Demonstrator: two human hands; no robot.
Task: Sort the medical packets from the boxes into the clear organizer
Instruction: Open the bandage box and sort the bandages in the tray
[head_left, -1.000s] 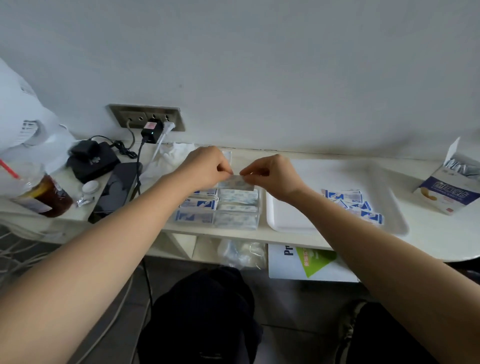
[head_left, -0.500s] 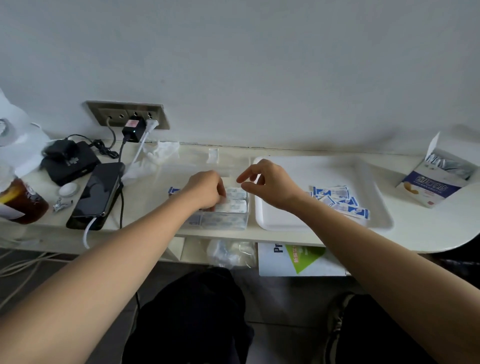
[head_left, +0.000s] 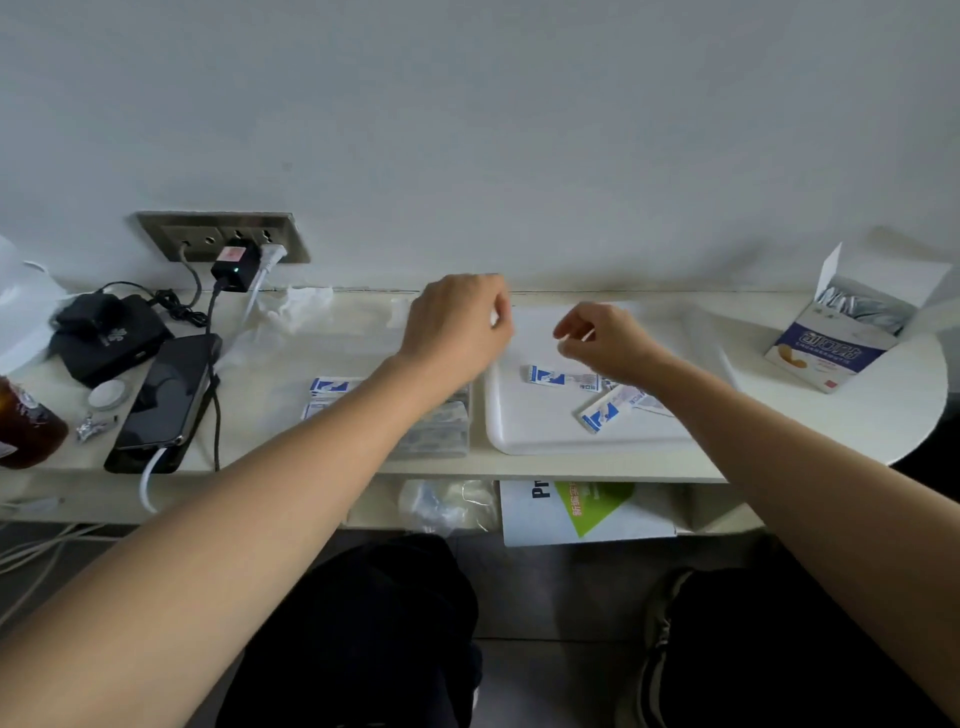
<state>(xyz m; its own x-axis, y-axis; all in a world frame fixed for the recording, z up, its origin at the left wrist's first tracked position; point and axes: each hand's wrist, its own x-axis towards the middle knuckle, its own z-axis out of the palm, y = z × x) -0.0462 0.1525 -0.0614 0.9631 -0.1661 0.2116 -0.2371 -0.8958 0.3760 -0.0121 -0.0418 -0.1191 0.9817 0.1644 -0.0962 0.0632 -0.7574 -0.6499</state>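
You're hovering both hands over the counter. Your left hand (head_left: 457, 332) is hanging knuckles-up with its fingers curled under, and I can't tell whether it's pinching anything. Your right hand (head_left: 608, 343) is floating above the white tray (head_left: 519, 436), fingers loosely curled, thumb and forefinger apart, holding nothing. The loose packets (head_left: 605, 410) are lying flat on the tray under that wrist. They're thin, blue-and-white, slick-looking, and some are overlapping. That's where I'm seeing trouble: pinching down, you could be lifting two at once or skidding one across the smooth tray. Your left forearm is covering most of the clear organizer (head_left: 436, 447), so you'd be placing half blind. The open box (head_left: 831, 348) of silvery sachets (head_left: 857, 306) is sitting well apart, far right.
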